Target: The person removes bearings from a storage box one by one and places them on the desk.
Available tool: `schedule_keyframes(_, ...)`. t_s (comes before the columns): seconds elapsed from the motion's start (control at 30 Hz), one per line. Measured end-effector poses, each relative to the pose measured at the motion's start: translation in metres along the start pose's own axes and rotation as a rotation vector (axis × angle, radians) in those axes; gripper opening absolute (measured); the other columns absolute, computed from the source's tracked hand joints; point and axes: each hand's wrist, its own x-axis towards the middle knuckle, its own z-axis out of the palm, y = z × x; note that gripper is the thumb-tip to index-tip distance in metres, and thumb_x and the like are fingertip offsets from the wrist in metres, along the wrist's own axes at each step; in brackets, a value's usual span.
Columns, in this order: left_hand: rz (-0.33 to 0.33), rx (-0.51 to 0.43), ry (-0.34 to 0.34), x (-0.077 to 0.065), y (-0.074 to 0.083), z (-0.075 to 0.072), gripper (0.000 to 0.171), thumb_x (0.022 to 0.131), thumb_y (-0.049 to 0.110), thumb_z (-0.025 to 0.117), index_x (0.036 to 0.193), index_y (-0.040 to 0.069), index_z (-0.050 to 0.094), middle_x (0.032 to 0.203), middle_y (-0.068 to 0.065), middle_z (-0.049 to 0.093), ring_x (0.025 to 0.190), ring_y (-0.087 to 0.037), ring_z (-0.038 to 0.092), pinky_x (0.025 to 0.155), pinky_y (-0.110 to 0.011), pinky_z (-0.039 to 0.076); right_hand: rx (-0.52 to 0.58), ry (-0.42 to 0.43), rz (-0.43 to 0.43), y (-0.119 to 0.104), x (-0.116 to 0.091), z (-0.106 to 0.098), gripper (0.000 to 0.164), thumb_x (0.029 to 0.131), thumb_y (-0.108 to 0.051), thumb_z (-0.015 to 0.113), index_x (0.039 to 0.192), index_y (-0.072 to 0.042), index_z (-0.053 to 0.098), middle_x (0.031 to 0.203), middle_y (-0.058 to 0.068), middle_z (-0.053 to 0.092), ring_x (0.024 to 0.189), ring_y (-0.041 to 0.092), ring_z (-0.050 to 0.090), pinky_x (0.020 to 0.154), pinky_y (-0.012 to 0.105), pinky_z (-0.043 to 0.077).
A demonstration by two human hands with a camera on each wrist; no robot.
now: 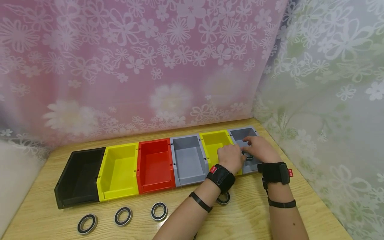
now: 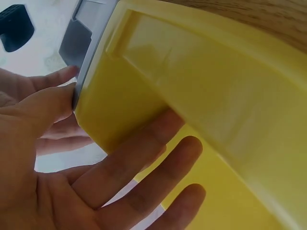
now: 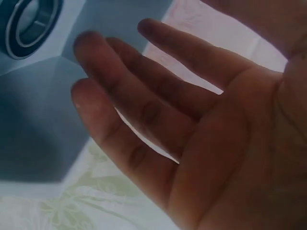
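A ring-shaped ball bearing (image 1: 250, 157), dark with a metal rim, lies in the grey bin (image 1: 252, 169) at the right end of the row. Over that bin is my right hand (image 1: 264, 149); in the right wrist view its fingers are loosely extended, apart from the bearing (image 3: 14, 40). My left hand (image 1: 231, 157) is above the neighbouring yellow bin (image 1: 213, 141). The left wrist view shows its thumb at the divider beside the grey bin and its other fingers spread over the yellow bin (image 2: 216, 91), holding nothing.
Leftward stand a grey bin (image 1: 188, 161), a red bin (image 1: 156, 163), another yellow bin (image 1: 121, 166) and a black bin (image 1: 79, 173). In front lie more bearings (image 1: 152, 212), one bearing (image 1: 227, 200) partly behind my left forearm. Patterned curtains (image 1: 168, 73) hang behind and right.
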Motion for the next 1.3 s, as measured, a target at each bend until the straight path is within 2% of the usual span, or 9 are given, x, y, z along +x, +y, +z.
schedule_keyframes(0.1,0.002,0.002,0.006,-0.001,0.000,0.000,0.039,0.094,0.056,0.070,0.083,0.019,0.076,0.063,0.003,0.057,0.052,-0.014,0.052,0.048,-0.031,0.041,-0.019,-0.024,0.042,0.001,0.003,0.004,0.048,0.101,-0.021,0.066,0.136,0.011,0.058,0.130,0.036,0.060,0.114,0.050,0.061,0.087,0.056,0.054)
schedule_keyframes(0.17,0.001,0.006,0.006,-0.001,0.000,0.000,0.040,0.094,0.057,0.069,0.082,0.019,0.076,0.063,0.003,0.057,0.052,-0.014,0.053,0.048,-0.031,0.041,-0.029,-0.038,0.054,0.001,0.003,0.006,0.048,0.099,-0.019,0.067,0.135,0.012,0.058,0.129,0.036,0.061,0.112,0.049,0.062,0.087,0.055,0.054)
schedule_keyframes(0.37,-0.002,0.014,0.015,-0.002,0.000,-0.001,0.042,0.094,0.059,0.067,0.083,0.019,0.076,0.067,0.002,0.062,0.056,-0.015,0.057,0.049,-0.032,0.044,-0.042,-0.058,0.032,0.006,0.007,0.011,0.043,0.096,-0.012,0.068,0.129,0.015,0.062,0.117,0.031,0.069,0.095,0.038,0.069,0.083,0.051,0.055)
schedule_keyframes(0.67,-0.008,-0.001,-0.001,0.000,-0.002,0.000,0.043,0.094,0.060,0.067,0.089,0.018,0.078,0.068,0.002,0.061,0.057,-0.015,0.057,0.050,-0.031,0.044,-0.038,-0.057,0.034,0.012,0.009,0.014,0.040,0.094,-0.013,0.069,0.124,0.013,0.066,0.113,0.028,0.071,0.092,0.036,0.070,0.081,0.050,0.056)
schedule_keyframes(0.97,-0.001,-0.032,0.004,-0.001,-0.003,0.004,0.043,0.093,0.059,0.069,0.085,0.017,0.077,0.064,0.002,0.059,0.056,-0.016,0.057,0.049,-0.032,0.043,-0.046,-0.057,0.012,0.011,0.006,0.014,0.029,0.091,-0.009,0.071,0.114,0.008,0.073,0.104,0.023,0.074,0.082,0.029,0.069,0.075,0.047,0.056)
schedule_keyframes(1.3,0.002,-0.027,0.015,-0.004,-0.003,0.000,0.043,0.092,0.059,0.071,0.087,0.017,0.078,0.067,0.002,0.062,0.057,-0.015,0.060,0.049,-0.031,0.045,-0.039,-0.082,0.032,0.009,0.006,0.013,0.020,0.094,-0.009,0.070,0.106,0.006,0.076,0.098,0.019,0.074,0.078,0.027,0.068,0.072,0.045,0.055)
